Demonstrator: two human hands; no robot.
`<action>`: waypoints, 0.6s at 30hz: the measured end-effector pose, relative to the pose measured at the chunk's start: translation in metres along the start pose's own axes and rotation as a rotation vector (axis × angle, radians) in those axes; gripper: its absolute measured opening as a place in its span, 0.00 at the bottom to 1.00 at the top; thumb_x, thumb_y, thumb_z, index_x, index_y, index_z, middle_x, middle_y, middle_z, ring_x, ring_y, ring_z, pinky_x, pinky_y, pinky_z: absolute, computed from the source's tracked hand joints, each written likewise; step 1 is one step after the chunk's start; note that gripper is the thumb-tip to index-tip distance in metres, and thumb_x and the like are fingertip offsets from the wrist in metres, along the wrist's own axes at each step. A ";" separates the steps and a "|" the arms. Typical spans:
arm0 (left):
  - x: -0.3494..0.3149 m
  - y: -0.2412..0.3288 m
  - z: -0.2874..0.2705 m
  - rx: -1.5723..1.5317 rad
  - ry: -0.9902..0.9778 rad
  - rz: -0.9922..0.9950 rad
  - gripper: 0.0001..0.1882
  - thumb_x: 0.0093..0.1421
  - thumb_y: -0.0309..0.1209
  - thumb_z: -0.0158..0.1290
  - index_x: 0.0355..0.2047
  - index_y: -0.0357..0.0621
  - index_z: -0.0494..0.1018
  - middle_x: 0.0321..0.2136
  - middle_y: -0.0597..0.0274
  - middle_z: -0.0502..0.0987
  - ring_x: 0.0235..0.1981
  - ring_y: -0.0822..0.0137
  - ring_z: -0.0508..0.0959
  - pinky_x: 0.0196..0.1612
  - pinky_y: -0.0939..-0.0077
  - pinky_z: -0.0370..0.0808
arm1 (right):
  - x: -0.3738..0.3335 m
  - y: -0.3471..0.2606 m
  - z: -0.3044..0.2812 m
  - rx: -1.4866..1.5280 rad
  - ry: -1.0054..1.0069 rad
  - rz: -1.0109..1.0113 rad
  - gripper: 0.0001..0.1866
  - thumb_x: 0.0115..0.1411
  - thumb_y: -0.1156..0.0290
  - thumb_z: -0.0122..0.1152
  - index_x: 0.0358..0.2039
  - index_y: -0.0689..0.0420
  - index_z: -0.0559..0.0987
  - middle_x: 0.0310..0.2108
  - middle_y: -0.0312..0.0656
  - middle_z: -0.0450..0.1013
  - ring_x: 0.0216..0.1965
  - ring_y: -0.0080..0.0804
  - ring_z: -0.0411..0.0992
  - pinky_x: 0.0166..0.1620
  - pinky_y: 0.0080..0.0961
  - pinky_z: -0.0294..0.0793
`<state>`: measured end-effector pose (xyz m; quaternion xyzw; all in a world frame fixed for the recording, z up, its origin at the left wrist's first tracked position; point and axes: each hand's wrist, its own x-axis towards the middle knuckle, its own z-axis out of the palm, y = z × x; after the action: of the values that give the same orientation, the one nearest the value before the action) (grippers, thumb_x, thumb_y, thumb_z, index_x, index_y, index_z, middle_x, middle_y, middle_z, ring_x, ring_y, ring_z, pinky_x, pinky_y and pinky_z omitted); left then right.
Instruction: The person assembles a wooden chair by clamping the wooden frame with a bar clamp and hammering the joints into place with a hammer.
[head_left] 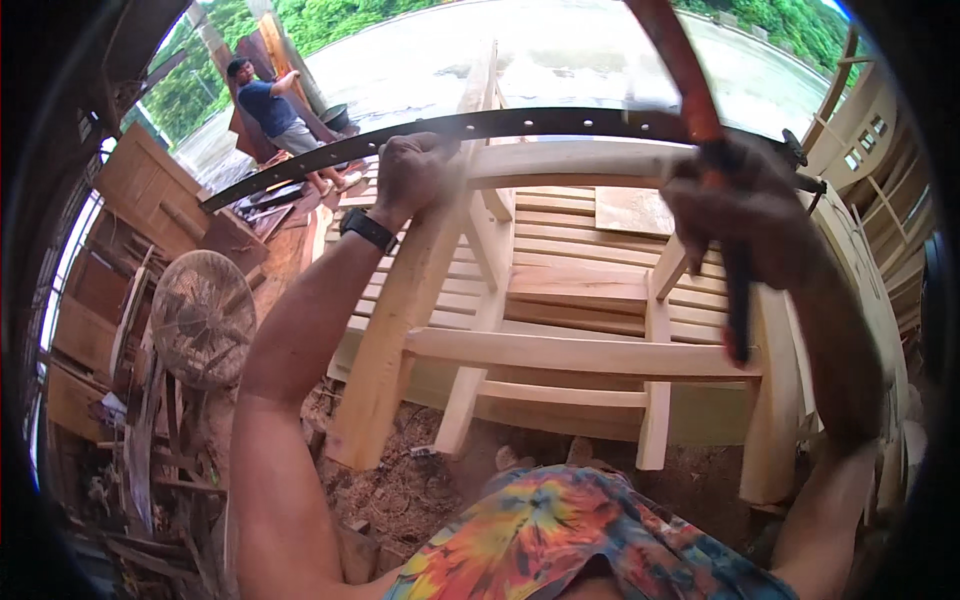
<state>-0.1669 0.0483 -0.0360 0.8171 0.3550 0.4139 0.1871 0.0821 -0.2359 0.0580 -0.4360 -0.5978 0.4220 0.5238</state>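
Note:
A wooden chair frame [580, 352] of pale timber stands before me, with rails joined between thick legs. A long black bar clamp [540, 122] with a row of holes spans its top. My left hand [412, 178] is closed around the bar, against the top of the left leg [408, 320]. My right hand [745, 205], smeared by motion, grips a long red-and-black tool [690, 75] beside the frame's right upper corner. One end of that tool rises out of view, so its kind is unclear. Its other end [738, 320] hangs below the hand.
Behind the frame lies a slatted wooden surface [560, 230] with a small board [635, 210] on it. Another person [275, 110] stands at the far left. A round mesh fan guard [203, 318] and scrap wood line the left; wooden pieces [880, 210] stand at right.

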 end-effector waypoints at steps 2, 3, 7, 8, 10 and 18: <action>-0.007 -0.002 -0.001 0.229 0.042 0.330 0.10 0.60 0.34 0.57 0.34 0.40 0.82 0.28 0.60 0.84 0.26 0.79 0.77 0.32 0.80 0.73 | -0.006 0.009 0.022 -0.346 0.159 0.085 0.16 0.62 0.69 0.61 0.47 0.62 0.71 0.17 0.32 0.66 0.13 0.15 0.64 0.15 0.16 0.64; -0.006 -0.004 -0.001 0.130 0.030 0.257 0.10 0.59 0.33 0.58 0.34 0.39 0.82 0.28 0.59 0.84 0.27 0.79 0.78 0.32 0.81 0.73 | -0.004 0.008 0.022 -0.310 0.133 0.101 0.15 0.62 0.69 0.60 0.47 0.61 0.71 0.16 0.31 0.65 0.12 0.15 0.63 0.15 0.15 0.63; -0.007 0.001 0.000 -0.071 0.074 0.214 0.12 0.57 0.34 0.59 0.35 0.38 0.82 0.26 0.59 0.84 0.25 0.78 0.78 0.31 0.81 0.73 | 0.006 0.004 0.035 -0.268 0.101 0.151 0.13 0.62 0.69 0.60 0.45 0.61 0.73 0.13 0.30 0.64 0.09 0.14 0.61 0.13 0.15 0.61; 0.001 0.005 -0.003 -0.082 0.073 0.222 0.12 0.57 0.34 0.59 0.35 0.38 0.82 0.26 0.59 0.84 0.25 0.78 0.78 0.31 0.81 0.73 | 0.011 0.004 0.033 -0.276 0.112 0.152 0.13 0.62 0.69 0.60 0.45 0.61 0.73 0.13 0.30 0.64 0.09 0.14 0.61 0.13 0.15 0.61; 0.016 0.020 -0.017 -0.017 0.060 0.245 0.11 0.58 0.33 0.59 0.36 0.39 0.82 0.29 0.59 0.84 0.27 0.77 0.79 0.32 0.81 0.74 | 0.019 0.003 0.027 -0.291 0.146 0.107 0.13 0.61 0.70 0.61 0.44 0.62 0.74 0.14 0.30 0.65 0.10 0.14 0.61 0.13 0.14 0.61; 0.135 -0.034 -0.040 -0.134 -0.951 0.064 0.15 0.59 0.32 0.56 0.44 0.41 0.80 0.40 0.64 0.82 0.40 0.71 0.78 0.44 0.76 0.75 | 0.055 -0.016 0.030 -0.491 0.118 0.093 0.25 0.59 0.69 0.64 0.54 0.65 0.70 0.17 0.33 0.67 0.10 0.16 0.63 0.13 0.15 0.61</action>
<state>-0.1586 0.1713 0.0403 0.9125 0.1773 0.0218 0.3681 0.0467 -0.1882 0.0844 -0.6010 -0.6302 0.2618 0.4161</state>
